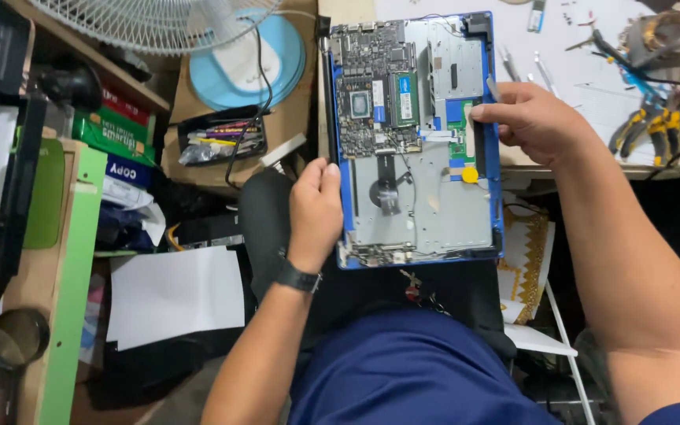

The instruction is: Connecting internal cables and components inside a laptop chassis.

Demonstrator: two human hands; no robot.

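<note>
While the opened blue laptop base [415, 205] lies propped between the lap and the edge of the white worktable [576, 79], its bare circuit board [367, 86] and silver metal plate [423, 208] facing up, the left hand [315, 206] clamps the near left edge, thumb on top and fingers curled under. The right hand [533, 118] rests on the right side with fingers closed together, pressing a fingertip on the small green board [458, 134] above a yellow round sticker [470, 175]; whether it pinches anything there I cannot tell. To do this well, I judge the left grip should stay firm so the shell does not slide off the knee, and the right fingertip should press lightly and squarely, clear of the memory module [404, 98]. Pliers [647, 126] lie on the table, well apart from both hands
</note>
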